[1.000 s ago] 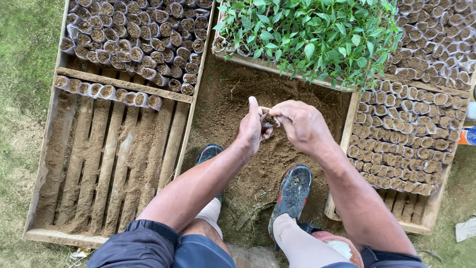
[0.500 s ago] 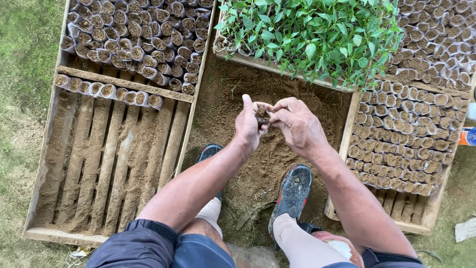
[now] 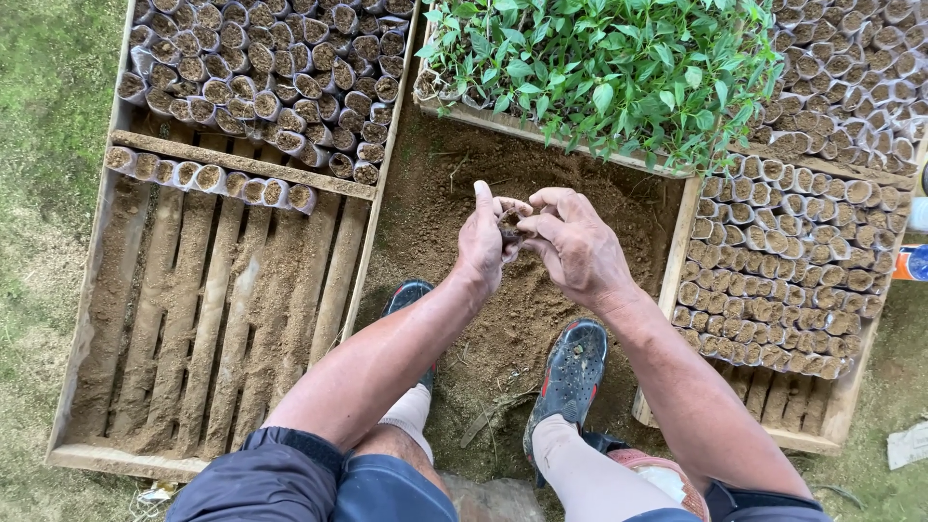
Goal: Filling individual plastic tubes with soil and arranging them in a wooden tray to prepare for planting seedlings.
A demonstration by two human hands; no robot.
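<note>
My left hand (image 3: 483, 242) and my right hand (image 3: 578, 246) meet in front of me above a heap of loose brown soil (image 3: 503, 329). Together they hold a small soil-filled seedling bag (image 3: 509, 222), pinched between the fingers of both hands. Most of the bag is hidden by my fingers. My two dark shoes (image 3: 570, 372) rest on the soil below.
A wooden slatted crate (image 3: 208, 309) on the left holds rows of filled bags (image 3: 261, 87) at its far end. Another crate (image 3: 773, 280) of filled bags lies on the right. A tray of green seedlings (image 3: 599, 68) stands ahead. Grass surrounds everything.
Both hands have stayed together on the small bag, with the fingers shifting slightly around it. My arms and feet have hardly moved.
</note>
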